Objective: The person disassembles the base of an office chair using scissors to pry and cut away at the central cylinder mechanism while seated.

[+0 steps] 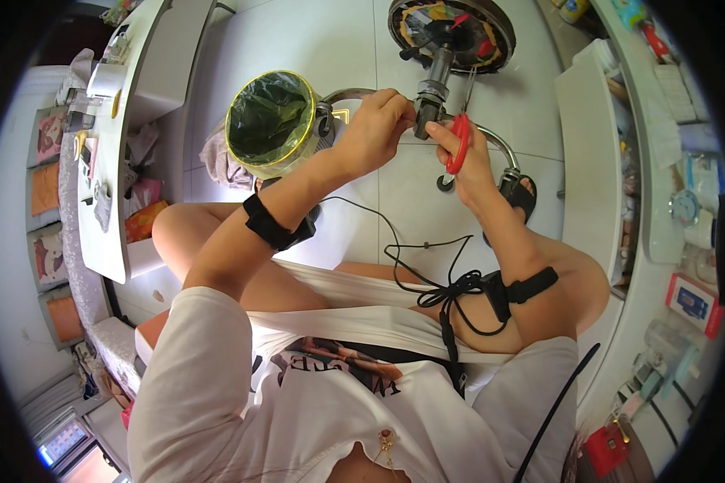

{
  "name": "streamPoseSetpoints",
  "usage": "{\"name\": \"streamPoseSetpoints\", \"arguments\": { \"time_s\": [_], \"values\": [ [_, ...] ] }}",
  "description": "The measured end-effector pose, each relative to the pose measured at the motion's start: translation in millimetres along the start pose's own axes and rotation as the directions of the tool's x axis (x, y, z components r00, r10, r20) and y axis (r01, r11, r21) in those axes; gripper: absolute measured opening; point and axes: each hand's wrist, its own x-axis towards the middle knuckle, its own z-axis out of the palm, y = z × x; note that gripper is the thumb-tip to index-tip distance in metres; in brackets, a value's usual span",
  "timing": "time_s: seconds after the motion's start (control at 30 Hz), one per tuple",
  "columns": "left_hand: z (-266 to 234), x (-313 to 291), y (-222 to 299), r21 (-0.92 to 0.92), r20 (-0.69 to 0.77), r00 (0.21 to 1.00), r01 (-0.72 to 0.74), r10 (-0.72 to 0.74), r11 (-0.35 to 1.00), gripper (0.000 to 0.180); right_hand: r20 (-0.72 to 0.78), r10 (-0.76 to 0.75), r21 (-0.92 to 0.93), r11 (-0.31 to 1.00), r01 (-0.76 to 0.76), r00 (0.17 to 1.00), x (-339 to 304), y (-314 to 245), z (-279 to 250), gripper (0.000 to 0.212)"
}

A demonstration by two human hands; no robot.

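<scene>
At one o'clock, the metal post (pixel 437 74) of an overturned wheeled stool ran from its hub (pixel 426 119) toward twelve. The scissors (pixel 462 129) lay beside it, blades toward twelve, red handles toward six. At eleven, a yellow-rimmed bin (pixel 323 150) held a dark green liner (pixel 271 121). The left hand (pixel 376 130) curled at the hub, its hold hidden; the right hand (pixel 473 163) grasped the scissors' handles.

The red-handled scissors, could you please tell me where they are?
In the head view, the scissors are upper right of centre, in the right hand, beside the metal post.
</scene>
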Motion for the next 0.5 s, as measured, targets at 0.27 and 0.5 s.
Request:
{"name": "streamPoseSetpoints", "arguments": {
  "time_s": [0.27, 0.5],
  "values": [
    [10.7, -15.9, -2.3, -0.019, -0.083, 0.997, -0.004, 0.003, 1.000, 0.017, 0.091, 0.049, -0.064, 0.997, -0.043, 0.995, 0.6, -4.0, -1.2, 0.027],
    [10.0, -21.7, 3.7, -0.179, -0.152, 0.959, 0.213, -0.240, 0.961, 0.009, 0.085, 0.061, 0.012, 0.998, -0.062, 0.995, -0.7, -6.1, 4.7, 0.024]
  ]
}}
